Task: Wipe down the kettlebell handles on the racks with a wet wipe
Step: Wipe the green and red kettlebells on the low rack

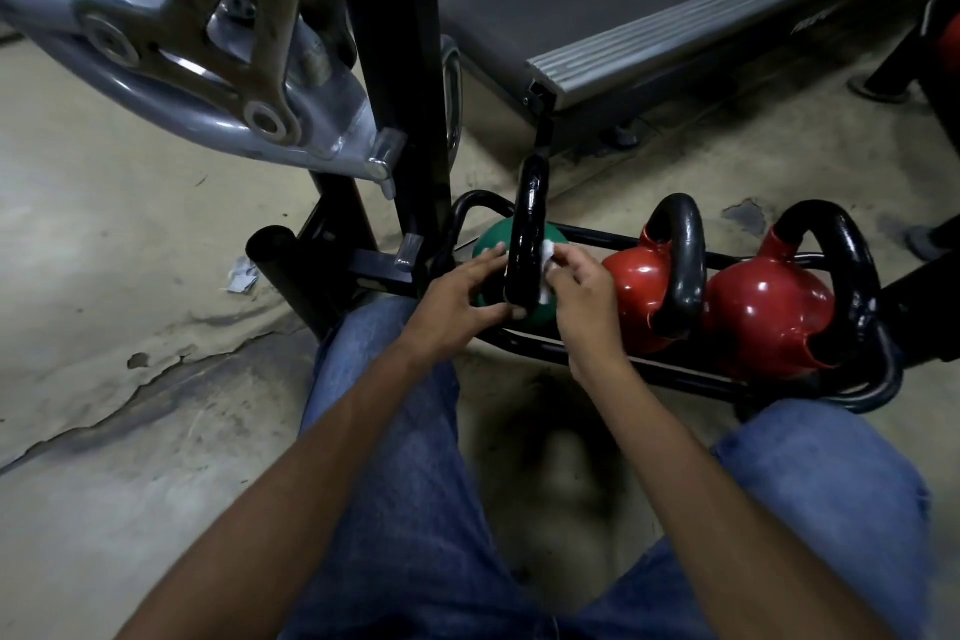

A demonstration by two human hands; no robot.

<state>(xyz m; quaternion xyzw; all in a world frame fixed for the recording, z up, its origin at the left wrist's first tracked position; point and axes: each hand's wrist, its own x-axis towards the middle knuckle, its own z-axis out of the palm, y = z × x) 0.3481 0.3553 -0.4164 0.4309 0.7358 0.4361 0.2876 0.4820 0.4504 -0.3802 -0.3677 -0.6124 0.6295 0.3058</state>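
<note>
Above denim knees (pixel 410 431), right hand's (pixel 584 299) fingers (pixel 565 271) pinch wet wipe (pixel 547 255) against kettlebell handle (pixel 525 224).

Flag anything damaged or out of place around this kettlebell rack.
The beige floor covering at the person's left is cracked and peeling. A crumpled grey-white scrap lies on it like litter, beside the black tubular foot.

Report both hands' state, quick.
Left hand: open, straight fingers braced against the black handle of the green kettlebell.
Right hand: closed on the white wet wipe, pressing it to that handle.
</note>
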